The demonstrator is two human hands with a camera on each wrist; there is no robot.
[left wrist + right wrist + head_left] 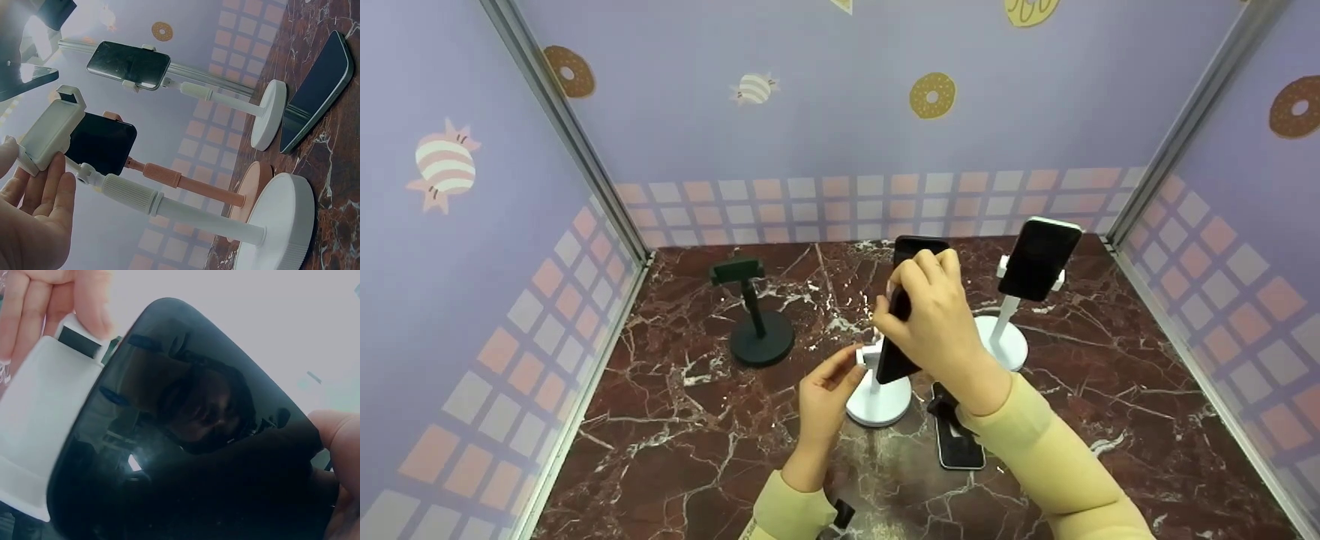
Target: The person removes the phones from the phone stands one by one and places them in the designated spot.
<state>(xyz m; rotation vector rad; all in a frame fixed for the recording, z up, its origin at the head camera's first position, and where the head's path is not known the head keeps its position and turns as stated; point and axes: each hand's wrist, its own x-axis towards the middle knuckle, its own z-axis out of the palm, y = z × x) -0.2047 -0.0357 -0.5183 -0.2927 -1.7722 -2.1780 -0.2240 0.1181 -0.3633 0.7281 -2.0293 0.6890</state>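
Observation:
My right hand (941,319) grips a black smartphone (894,364) by its upper edge and side, tilted just right of a white phone stand (879,405). In the right wrist view the phone's glossy screen (185,478) overlaps one side of the white clamp (42,410). My left hand (823,401) pinches that stand's clamp between thumb and fingers. Seen from the left wrist, the clamp (53,135) has no phone in it, and the fingers lie beneath it. The stand's round base rests on the table.
Behind stands a pink phone stand (194,191) holding a dark phone (101,145). To the right, a white stand (1011,345) carries another phone (1041,259). A dark green stand (763,337) is at left. Another phone (960,451) lies on the marbled table near my right forearm.

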